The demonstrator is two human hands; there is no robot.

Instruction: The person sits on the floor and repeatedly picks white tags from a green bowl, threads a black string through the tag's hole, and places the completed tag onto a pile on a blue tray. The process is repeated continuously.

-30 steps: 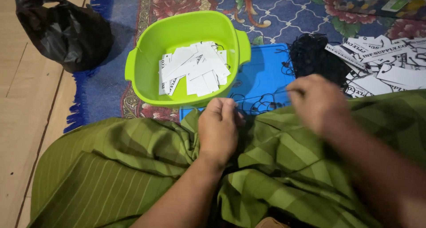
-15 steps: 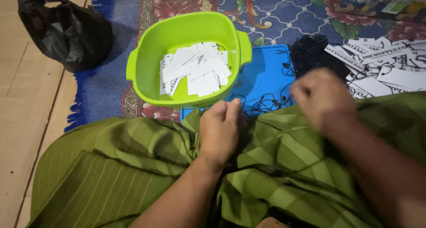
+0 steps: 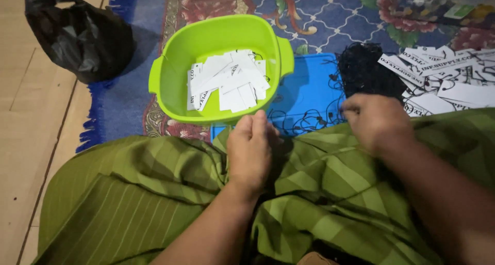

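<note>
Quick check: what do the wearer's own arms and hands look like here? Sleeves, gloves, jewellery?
Both hands are bare: left hand, right hand. No gloves, rings, watch or bands show. Both forearms are uncovered, with no sleeve edge in view. The green striped cloth lies over the lap, not the arms.

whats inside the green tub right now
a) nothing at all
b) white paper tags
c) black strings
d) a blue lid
b: the green tub holds a loose heap of white paper tags; the black strings lie outside it to the right, by the blue board.
</note>
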